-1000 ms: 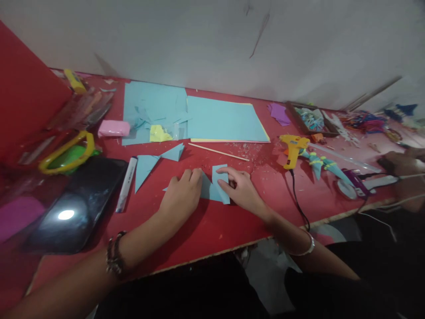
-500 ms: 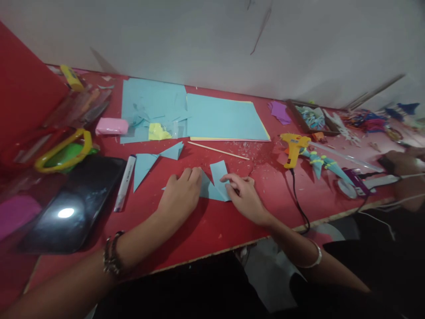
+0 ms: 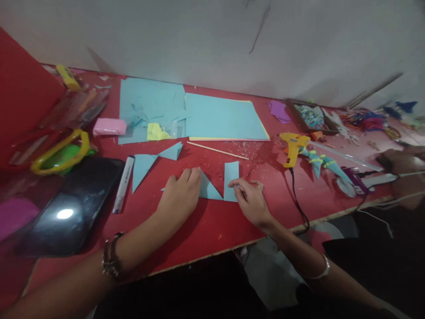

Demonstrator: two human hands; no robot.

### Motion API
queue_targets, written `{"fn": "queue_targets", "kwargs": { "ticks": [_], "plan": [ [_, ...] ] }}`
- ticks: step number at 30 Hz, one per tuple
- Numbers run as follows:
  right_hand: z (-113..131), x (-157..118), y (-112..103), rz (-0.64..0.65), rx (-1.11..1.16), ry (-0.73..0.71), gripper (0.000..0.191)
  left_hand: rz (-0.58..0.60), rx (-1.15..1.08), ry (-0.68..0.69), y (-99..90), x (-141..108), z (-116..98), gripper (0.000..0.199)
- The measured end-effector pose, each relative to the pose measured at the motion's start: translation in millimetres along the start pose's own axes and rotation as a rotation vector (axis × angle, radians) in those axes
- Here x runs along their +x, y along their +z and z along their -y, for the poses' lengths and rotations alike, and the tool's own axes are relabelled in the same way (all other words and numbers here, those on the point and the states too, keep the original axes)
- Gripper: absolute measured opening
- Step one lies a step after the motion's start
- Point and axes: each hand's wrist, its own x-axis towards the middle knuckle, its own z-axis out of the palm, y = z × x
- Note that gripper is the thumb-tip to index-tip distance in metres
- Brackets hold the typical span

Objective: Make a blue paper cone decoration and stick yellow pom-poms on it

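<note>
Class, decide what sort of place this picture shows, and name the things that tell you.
Probably a craft workspace, though whether at home or in a workshop isn't clear: a glue gun, stacked coloured sheets and cut paper pieces lie on a red table.

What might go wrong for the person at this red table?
The glue gun's cord hangs near the right forearm, so a sleeve or arm might snag it. The small blue rectangle, at the right hand's fingertips, could slip or bend. The left hand, over the pointed blue paper, might crease it.
</note>
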Motion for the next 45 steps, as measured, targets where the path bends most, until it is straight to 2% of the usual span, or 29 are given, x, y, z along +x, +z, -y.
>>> {"fn": "queue_targets", "kwargs": {
  "ticks": [8, 11, 15, 18, 21, 24, 27, 29, 34, 37, 40, 45],
  "plan": [
    [-8, -3, -2, -0.067, 0.001, 0.049, 0.024, -0.005, -0.007, -0.007, 2.1, 0, 0, 0.042],
    [-11, 0, -3, -0.093, 0.03, 0.024, 0.025, -0.012, -0.035, -0.021, 2.2, 1, 0, 0.043],
    [-3, 14, -4, -0.143, 0.071, -0.05, 0.027, -0.02, -0.089, -0.015, -2.9, 4, 7, 0.037],
    [12, 26, -7, -0.132, 0.162, -0.118, 0.022, -0.104, -0.144, -0.001, -14.1, 6, 18, 0.025],
    [28, 36, -9, -0.04, 0.338, -0.255, 0.014, -0.203, -0.432, -0.017, -26.0, 8, 29, 0.024],
    [43, 45, -8, 0.011, 0.457, -0.36, 0.01, -0.172, -0.828, -0.038, -29.0, 9, 37, 0.034],
    [53, 55, -3, 0.051, 0.465, -0.407, 0.009, -0.153, -0.992, -0.131, -22.8, 13, 48, 0.031],
    [56, 60, 2, 0.062, 0.445, -0.404, 0.016, -0.175, -0.95, -0.232, -17.5, 17, 59, 0.031],
    [51, 62, 12, 0.088, 0.268, -0.257, 0.058, -0.34, -0.788, -0.492, -7.7, 32, 104, 0.03],
    [50, 57, 15, 0.138, 0.066, -0.332, 0.08, -0.377, -0.699, -0.613, -0.3, 45, 133, 0.028],
    [52, 52, 17, 0.148, -0.048, -0.422, 0.086, -0.366, -0.653, -0.685, 8.9, 57, 154, 0.023],
    [55, 48, 19, 0.192, -0.025, -0.404, 0.081, -0.335, -0.59, -0.744, 21.1, 73, 170, 0.021]
  ]
}}
